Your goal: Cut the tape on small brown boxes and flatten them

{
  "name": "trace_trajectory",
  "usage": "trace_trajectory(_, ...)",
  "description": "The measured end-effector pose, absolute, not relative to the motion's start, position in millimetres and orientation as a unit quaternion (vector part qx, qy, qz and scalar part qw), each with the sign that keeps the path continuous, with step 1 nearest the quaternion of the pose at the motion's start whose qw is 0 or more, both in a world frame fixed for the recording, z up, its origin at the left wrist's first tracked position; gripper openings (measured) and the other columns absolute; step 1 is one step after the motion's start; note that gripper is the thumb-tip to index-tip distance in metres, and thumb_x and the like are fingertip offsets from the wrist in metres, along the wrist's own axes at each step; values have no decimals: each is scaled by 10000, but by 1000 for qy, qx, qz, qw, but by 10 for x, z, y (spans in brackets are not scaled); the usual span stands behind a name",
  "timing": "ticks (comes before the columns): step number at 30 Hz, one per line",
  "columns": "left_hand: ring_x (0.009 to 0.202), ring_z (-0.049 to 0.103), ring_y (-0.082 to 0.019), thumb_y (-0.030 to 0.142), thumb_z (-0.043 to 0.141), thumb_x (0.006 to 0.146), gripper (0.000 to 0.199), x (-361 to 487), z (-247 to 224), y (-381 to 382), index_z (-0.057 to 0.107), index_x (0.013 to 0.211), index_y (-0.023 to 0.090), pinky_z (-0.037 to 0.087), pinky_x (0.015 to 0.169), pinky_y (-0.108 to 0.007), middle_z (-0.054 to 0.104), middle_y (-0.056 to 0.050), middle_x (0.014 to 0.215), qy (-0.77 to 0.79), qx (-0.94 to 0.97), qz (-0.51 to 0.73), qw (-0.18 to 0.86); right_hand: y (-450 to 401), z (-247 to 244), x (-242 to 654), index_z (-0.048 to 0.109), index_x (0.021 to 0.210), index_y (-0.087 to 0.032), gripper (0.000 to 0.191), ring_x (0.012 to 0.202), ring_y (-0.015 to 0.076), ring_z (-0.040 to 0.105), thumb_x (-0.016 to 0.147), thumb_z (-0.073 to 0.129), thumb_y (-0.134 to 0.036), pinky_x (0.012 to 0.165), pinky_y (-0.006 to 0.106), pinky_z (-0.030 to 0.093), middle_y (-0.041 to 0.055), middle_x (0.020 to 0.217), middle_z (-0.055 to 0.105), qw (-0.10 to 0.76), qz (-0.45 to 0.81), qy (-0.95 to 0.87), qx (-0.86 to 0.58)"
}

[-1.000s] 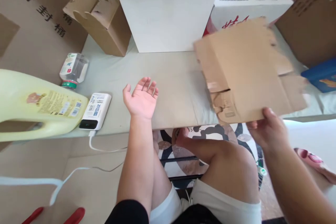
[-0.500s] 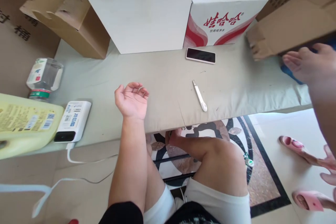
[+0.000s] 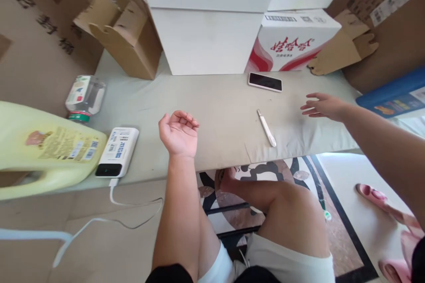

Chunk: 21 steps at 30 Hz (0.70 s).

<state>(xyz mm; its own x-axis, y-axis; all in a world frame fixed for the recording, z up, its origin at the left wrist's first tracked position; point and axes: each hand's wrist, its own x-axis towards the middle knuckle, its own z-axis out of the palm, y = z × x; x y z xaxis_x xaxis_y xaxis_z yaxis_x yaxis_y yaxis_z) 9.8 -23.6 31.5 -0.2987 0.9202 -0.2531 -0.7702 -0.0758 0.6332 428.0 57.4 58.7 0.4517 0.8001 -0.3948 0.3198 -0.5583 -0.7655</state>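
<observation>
My left hand (image 3: 180, 134) rests palm up near the front edge of the covered surface, fingers loosely curled and apart, holding nothing. Further right, my right hand (image 3: 323, 107) hovers over the surface with spread fingers and nothing in them. Between the two lies a slim white tool (image 3: 266, 128), nearer the front edge. A phone with a dark screen (image 3: 264, 82) lies behind it, in front of a white and red carton (image 3: 292, 46). The cardboard piece (image 3: 345, 48) leans by the carton's right side.
A yellow jug (image 3: 49, 150), a white power bank with a cable (image 3: 118, 150) and a clear plastic bottle (image 3: 86, 97) are at the left. White boxes (image 3: 209, 40) and an open brown box (image 3: 133, 44) stand behind. A blue container (image 3: 395, 95) lies at the right.
My right hand has moved left, away from the cardboard piece, which now sits back beside the carton. The view has shifted; my left hand keeps its pose.
</observation>
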Motion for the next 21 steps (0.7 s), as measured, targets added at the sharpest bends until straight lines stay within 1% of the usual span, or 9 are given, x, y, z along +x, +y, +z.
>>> trace_trajectory(4, 503, 498, -111, 499, 519, 865, 392, -104, 347, -358, 617, 654, 184, 454, 580, -258, 480, 8, 564, 318, 72, 743, 585, 956, 631, 3367, 636, 954, -167, 214, 488, 162, 675, 787, 662, -37, 497, 264, 480, 62, 652, 733, 252, 403, -494, -728)
trace_trajectory(8, 504, 479, -100, 457, 495, 873, 382, -280, 393, -428, 612, 640, 177, 440, 580, -251, 468, 9, 583, 287, 44, 757, 586, 1342, 662, 2115, 687, 1036, -194, 322, 618, 139, 689, 748, 710, -52, 561, 246, 492, 33, 836, 764, 207, 397, -632, -632)
trace_trajectory(10, 482, 441, -92, 439, 472, 882, 389, -365, 417, -436, 616, 638, 173, 410, 557, -245, 433, 15, 574, 274, 40, 759, 590, 1464, 729, 1438, 689, 1119, -225, 354, 719, 154, 703, 782, 706, -115, 665, 280, 543, 38, 965, 768, 168, 343, -729, -568)
trace_trajectory(12, 472, 413, -89, 430, 456, 891, 394, -449, 439, -428, 618, 642, 172, 388, 547, -244, 404, 18, 569, 267, 38, 759, 592, 1548, 832, 795, 658, 1234, -247, 384, 807, 191, 717, 855, 637, -186, 809, 359, 585, 54, 1081, 758, 123, 276, -816, -493)
trace_trajectory(14, 475, 406, -93, 437, 450, 898, 398, -527, 455, -415, 613, 645, 176, 388, 555, -252, 395, 16, 570, 265, 35, 761, 591, 1615, 949, 238, 640, 1294, -231, 414, 1015, 243, 710, 884, 591, -196, 991, 416, 553, 76, 1162, 735, 107, 217, -866, -437)
trace_trajectory(16, 474, 400, -97, 445, 440, 907, 406, -594, 466, -409, 605, 647, 181, 394, 568, -264, 394, 13, 569, 263, 32, 763, 590, 1676, 1050, -205, 608, 1363, -211, 482, 1229, 288, 637, 881, 596, -190, 1128, 453, 472, 108, 1423, 601, 109, 177, -883, -420)
trace_trajectory(18, 469, 389, -99, 443, 425, 914, 416, -649, 475, -419, 602, 644, 181, 390, 570, -271, 391, 12, 562, 258, 28, 766, 588, 1728, 1113, -527, 563, 1422, -172, 551, 1378, 324, 535, 873, 608, -176, 1220, 464, 376, 113, 1642, 347, 106, 166, -885, -421)
trace_trajectory(19, 467, 384, -99, 437, 417, 916, 420, -674, 479, -430, 602, 641, 180, 385, 568, -272, 390, 10, 558, 255, 25, 770, 585, 1747, 1129, -643, 545, 1439, -147, 567, 1430, 333, 483, 875, 607, -174, 1252, 459, 331, 106, 1686, 260, 101, 170, -885, -421)
trace_trajectory(21, 464, 379, -99, 416, 396, 916, 425, -722, 483, -466, 605, 635, 175, 375, 562, -271, 391, 7, 553, 249, 20, 775, 581, 1761, 1125, -785, 518, 1456, -107, 570, 1496, 338, 398, 894, 582, -179, 1283, 451, 275, 96, 1700, 237, 88, 181, -888, -414)
